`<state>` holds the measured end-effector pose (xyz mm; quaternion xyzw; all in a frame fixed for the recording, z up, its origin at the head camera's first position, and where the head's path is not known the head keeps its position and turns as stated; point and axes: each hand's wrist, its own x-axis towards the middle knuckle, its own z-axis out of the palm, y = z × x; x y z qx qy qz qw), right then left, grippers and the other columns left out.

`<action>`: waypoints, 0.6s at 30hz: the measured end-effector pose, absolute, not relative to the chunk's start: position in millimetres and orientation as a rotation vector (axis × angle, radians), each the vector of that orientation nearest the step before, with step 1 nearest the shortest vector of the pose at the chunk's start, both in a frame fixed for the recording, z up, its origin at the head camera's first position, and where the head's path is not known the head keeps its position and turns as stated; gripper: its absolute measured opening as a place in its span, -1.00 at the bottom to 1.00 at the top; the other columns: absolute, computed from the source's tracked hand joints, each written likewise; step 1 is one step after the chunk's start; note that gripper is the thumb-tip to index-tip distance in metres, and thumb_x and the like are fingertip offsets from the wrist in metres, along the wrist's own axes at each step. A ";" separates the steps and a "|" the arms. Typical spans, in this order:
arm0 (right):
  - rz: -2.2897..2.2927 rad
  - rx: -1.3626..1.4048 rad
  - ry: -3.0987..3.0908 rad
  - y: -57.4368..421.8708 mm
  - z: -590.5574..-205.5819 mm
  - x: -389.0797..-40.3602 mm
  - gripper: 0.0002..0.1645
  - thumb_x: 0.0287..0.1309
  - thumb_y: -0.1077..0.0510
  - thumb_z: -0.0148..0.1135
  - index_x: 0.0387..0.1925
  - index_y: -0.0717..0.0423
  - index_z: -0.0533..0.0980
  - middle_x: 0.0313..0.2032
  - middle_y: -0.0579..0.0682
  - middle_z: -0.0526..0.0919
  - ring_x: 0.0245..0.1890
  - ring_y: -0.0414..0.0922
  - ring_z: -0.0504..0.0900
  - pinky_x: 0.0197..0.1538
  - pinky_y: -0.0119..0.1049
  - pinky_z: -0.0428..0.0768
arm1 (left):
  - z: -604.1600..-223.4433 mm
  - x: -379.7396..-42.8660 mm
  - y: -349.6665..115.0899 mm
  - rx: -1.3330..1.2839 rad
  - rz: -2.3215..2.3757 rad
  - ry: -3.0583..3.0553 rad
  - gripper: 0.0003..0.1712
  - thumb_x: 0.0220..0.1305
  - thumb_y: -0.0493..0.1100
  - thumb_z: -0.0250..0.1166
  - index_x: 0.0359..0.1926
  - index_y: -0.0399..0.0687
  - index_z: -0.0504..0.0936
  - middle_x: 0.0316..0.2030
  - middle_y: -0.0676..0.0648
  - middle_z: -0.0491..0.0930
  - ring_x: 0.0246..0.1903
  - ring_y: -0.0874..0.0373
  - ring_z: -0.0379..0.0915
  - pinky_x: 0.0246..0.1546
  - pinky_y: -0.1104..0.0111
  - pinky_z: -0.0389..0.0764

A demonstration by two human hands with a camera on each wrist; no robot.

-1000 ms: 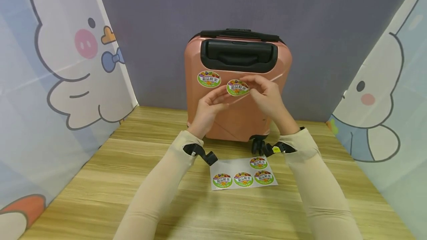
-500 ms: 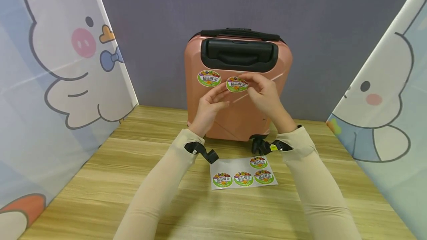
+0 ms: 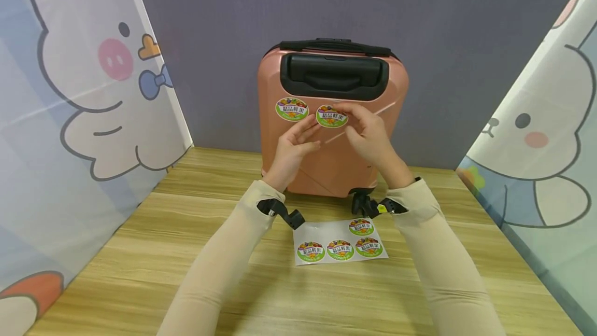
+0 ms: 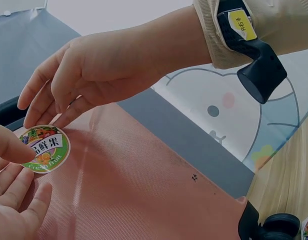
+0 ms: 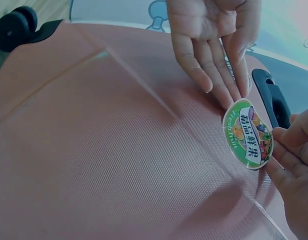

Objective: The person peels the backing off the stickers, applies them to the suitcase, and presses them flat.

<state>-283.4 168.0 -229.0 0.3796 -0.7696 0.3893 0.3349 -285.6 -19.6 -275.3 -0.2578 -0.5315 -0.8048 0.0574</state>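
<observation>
An oval fruit sticker (image 3: pixel 332 117), green and white with fruit pictures, is close against the front of an upright pink suitcase (image 3: pixel 326 170), below its black handle recess. My right hand (image 3: pixel 370 136) holds its upper right edge, index fingertip at the top and thumb near the right side. At its left edge, the fingertips of my left hand (image 3: pixel 289 154) touch it with fairly straight fingers, the thumb apart below. In the right wrist view both hands' fingertips meet the sticker (image 5: pixel 248 134) from two sides. A matching sticker (image 3: pixel 292 110) lies flat on the suitcase to the left.
A white sticker sheet (image 3: pixel 322 231) with several oval stickers lies on the wooden table (image 3: pixel 224 274) in front of the suitcase, below the wrists. One black caster wheel (image 3: pixel 360 203) shows at the suitcase's lower right. Cartoon-printed walls flank the table, with a grey panel (image 3: pixel 210 40) behind.
The held sticker has risen slightly, levelling out beside the matching one. My right thumb has drawn back a little from its edge. My left hand has barely moved.
</observation>
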 end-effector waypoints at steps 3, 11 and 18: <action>0.924 0.996 -2.021 168.5 -229.3 -280.6 -0.42 0.03 0.61 0.03 0.13 0.34 0.53 0.06 0.22 0.64 -0.45 -0.06 0.44 -0.42 -0.36 0.32 | -274.9 -283.8 -20.2 -0.789 -2.442 -1.603 -0.27 0.22 -0.64 0.11 0.42 -0.33 0.30 0.36 -0.26 0.36 0.32 -0.04 0.33 -0.04 0.42 0.59; 0.886 1.017 -2.028 169.2 -228.7 -277.3 -0.37 -0.01 0.60 0.07 0.18 0.36 0.49 0.14 0.23 0.59 0.02 0.09 0.57 -0.06 -0.16 0.48 | -273.6 -282.1 -20.7 -0.785 -2.440 -1.598 -0.26 0.23 -0.64 0.11 0.43 -0.32 0.29 0.36 -0.26 0.35 0.32 -0.05 0.33 -0.04 0.42 0.59; 1.052 1.019 -1.888 169.6 -233.8 -278.5 -0.41 0.05 0.64 0.06 0.17 0.40 0.45 0.20 0.25 0.52 0.23 0.09 0.48 0.26 -0.09 0.46 | -273.8 -282.1 -21.4 -0.777 -2.428 -1.620 -0.26 0.24 -0.63 0.13 0.44 -0.30 0.29 0.36 -0.24 0.37 0.31 -0.02 0.34 0.01 0.40 0.59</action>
